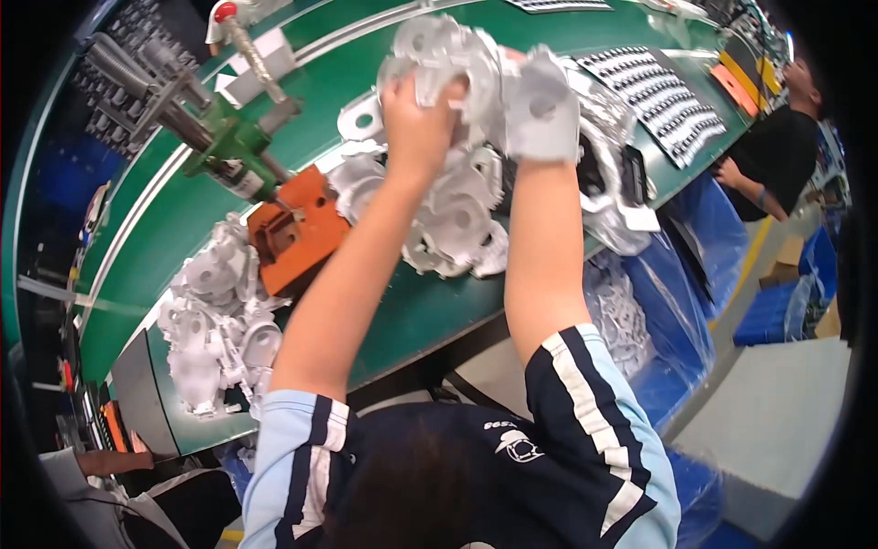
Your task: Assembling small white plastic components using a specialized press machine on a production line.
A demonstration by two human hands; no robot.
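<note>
My left hand [421, 123] reaches to the far middle of the bench, its fingers curled round a cluster of white moulded plastic parts [439, 50]. To its right, another white plastic part [541, 114] with a round hole covers most of my right hand [514, 57]. Only a bit of skin shows past that part, so the right fingers' grip is hidden. Below and between my forearms lies a pile of similar white parts [457, 215]. An orange block fixture [297, 229] sits left of my left forearm, under a green hand press [233, 146] with a red-knobbed lever.
More white parts [215, 320] are heaped at the near left of the green bench [402, 334]. A tray of small dark pieces [654, 101] lies at right. Blue lined bins [677, 302] stand beside the bench. Other people [777, 146] are at right and lower left.
</note>
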